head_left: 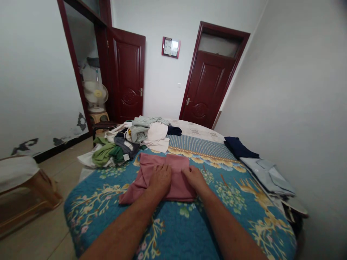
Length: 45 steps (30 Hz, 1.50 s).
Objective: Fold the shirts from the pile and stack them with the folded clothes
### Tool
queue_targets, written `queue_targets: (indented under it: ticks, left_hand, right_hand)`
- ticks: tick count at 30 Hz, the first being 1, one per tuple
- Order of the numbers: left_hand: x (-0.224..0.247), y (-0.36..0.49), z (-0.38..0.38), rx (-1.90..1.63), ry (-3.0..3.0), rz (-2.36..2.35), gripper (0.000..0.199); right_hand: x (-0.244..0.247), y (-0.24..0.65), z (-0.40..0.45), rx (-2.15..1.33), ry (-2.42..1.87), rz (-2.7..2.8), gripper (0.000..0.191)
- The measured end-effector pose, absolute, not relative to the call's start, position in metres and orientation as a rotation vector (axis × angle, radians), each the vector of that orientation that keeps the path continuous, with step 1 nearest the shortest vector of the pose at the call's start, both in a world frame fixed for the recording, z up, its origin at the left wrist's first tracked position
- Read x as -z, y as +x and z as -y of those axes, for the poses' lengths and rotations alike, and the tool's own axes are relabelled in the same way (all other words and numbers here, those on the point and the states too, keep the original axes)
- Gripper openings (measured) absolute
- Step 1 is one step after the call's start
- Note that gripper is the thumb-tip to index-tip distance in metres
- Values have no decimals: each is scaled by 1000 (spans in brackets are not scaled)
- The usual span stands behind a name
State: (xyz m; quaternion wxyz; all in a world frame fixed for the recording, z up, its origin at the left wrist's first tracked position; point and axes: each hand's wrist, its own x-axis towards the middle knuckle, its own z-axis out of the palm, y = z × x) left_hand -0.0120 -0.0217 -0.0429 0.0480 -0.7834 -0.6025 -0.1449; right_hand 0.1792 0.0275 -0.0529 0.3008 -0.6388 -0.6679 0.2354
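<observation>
A dusty-pink garment [177,184], partly folded, lies in front of me on the flowered blue-green bedspread [187,231]. Its right part makes a neat rectangle, while the left side slants out to a loose corner. My left hand [161,177] rests flat on the middle of the cloth, fingers stretched forward. At the right edge, my right hand [194,177] has its thumb and fingers closed on the fabric. What kind of garment it is, I cannot tell.
Beyond it at the left lies a heap of unfolded clothes, including a green garment [107,153] and a white one [157,135]. Along the right wall sit a folded navy garment [240,147] and a folded light-grey shirt [267,175]. A stool [29,187] stands at the left.
</observation>
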Motion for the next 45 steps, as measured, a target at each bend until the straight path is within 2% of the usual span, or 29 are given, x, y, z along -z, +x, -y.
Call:
queue_targets:
  ticks: [9,19,25,30,34,37,39,45]
  left_hand:
    - [41,-13,20,528,-2344,1835,49]
    - [41,-12,20,718,-2345,1743,45]
    - [52,-13,12,674,-2428,1736,46]
    - [54,-14,8,593,-2480,1713,41]
    - [59,-15,4,587,-2507,1699,41]
    - [65,-17,1,618,-2513,1685,39]
    - [68,-17,-1,666,-2516,1674,40]
    - [69,-19,-4,798,-2536,1645,41]
  right_hand:
    - [54,193,-34,-489,-1682,1713,21]
    - [45,335,-35,-462,-1817,1616,32]
    - [53,377,-29,-804,-1671,1486,62]
    - [48,377,-59,-688,-1705,1398,60]
    - [47,376,-71,-788,-1601,1482,55]
    - [52,373,-70,-613,-1442,1616,47]
    - [55,371,-69,-431,-1424,1622,49]
    - [61,371,-70,-211,-1804,1538,47]
